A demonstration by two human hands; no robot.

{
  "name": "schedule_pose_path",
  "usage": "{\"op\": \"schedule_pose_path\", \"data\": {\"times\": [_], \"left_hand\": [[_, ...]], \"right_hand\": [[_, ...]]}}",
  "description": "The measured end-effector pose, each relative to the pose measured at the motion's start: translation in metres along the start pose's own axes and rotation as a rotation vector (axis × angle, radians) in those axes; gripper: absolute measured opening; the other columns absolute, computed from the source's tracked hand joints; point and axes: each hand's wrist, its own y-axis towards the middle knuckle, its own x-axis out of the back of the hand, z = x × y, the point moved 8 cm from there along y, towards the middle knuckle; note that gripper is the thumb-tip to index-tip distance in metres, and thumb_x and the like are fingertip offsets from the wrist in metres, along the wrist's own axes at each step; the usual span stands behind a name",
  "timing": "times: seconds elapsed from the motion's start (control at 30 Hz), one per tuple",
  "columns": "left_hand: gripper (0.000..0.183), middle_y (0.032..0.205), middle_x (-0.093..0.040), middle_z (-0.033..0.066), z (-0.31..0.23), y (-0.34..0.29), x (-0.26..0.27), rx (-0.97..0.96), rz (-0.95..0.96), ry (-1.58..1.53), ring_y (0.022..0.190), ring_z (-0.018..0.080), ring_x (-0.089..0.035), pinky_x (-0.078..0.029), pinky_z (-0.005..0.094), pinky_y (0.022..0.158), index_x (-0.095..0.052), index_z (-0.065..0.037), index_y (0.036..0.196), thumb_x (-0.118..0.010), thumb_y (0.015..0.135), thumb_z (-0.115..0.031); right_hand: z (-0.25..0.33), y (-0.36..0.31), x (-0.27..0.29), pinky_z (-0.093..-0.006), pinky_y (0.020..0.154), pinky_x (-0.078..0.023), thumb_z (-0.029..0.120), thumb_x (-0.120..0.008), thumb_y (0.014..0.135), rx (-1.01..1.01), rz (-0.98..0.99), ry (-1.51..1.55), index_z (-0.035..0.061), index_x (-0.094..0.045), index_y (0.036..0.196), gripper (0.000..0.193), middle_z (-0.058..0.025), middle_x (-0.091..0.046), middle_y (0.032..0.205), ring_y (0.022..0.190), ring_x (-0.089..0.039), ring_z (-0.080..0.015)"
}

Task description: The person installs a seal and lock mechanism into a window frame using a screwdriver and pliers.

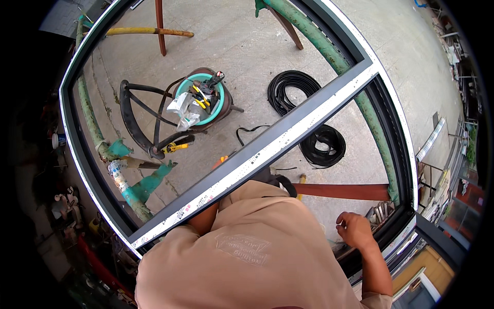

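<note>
The empty right hand [354, 229] curls loosely near the frame [257, 153] at four o'clock; I cannot tell the hidden left hand's grip.

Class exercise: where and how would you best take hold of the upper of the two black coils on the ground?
Probably by the left side of the upper black coil, from above, reaching into its open middle: it lies flat as a ring, and in this view the frame's crossbar runs close along its lower right edge.
</note>
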Motion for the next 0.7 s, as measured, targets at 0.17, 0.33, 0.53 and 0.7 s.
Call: {"op": "schedule_pose_path", "data": {"times": [0.17, 0.33, 0.53, 0.7], "left_hand": [[0.046, 0.078, -0.071, 0.0076, -0.029, -0.022, 0.039, 0.064, -0.175, 0.092, 0.070, 0.0166, -0.066, -0.053, 0.0358, 0.067, -0.073, -0.001, 0.103, -0.058, 0.109, -0.044], [0.043, 0.080, -0.071, 0.0079, -0.015, -0.035, 0.070, 0.108, -0.159, 0.056, 0.072, 0.0169, -0.067, -0.054, 0.0353, 0.068, -0.073, -0.002, 0.104, -0.059, 0.109, -0.042], [0.038, 0.080, -0.070, 0.0076, 0.007, -0.066, 0.080, -0.019, -0.075, 0.047, 0.073, 0.0173, -0.067, -0.054, 0.0361, 0.068, -0.071, -0.001, 0.106, -0.059, 0.109, -0.037], [0.034, 0.080, -0.068, 0.0074, -0.010, -0.108, 0.090, -0.073, -0.013, 0.133, 0.073, 0.0179, -0.067, -0.054, 0.0370, 0.067, -0.068, -0.001, 0.108, -0.057, 0.109, -0.033]], "right_hand": [[-0.012, 0.007, -0.118, -0.0462, 0.091, -0.057, 0.030, -0.072, 0.087, 0.114, 0.594, 0.124, 0.0089, -0.078, 0.117, 0.038, -0.0247, -0.076, 0.111, 0.105, -0.071, -0.0432], [-0.060, 0.006, -0.180, -0.0420, 0.093, -0.055, 0.032, -0.078, 0.086, -0.073, 0.556, 0.576, 0.0025, -0.076, 0.120, 0.046, -0.0234, -0.078, 0.113, 0.104, -0.075, -0.0339], [-0.013, 0.024, -0.121, -0.0404, 0.090, -0.056, 0.031, -0.080, 0.085, 0.290, 0.650, 0.317, -0.0009, -0.077, 0.114, 0.043, -0.0246, -0.078, 0.109, 0.101, -0.075, -0.0295], [-0.047, 0.035, -0.146, -0.0439, 0.085, -0.057, 0.032, -0.080, 0.082, 0.206, 0.458, 0.380, -0.0011, -0.077, 0.107, 0.042, -0.0274, -0.076, 0.102, 0.095, -0.075, -0.0393]]}}
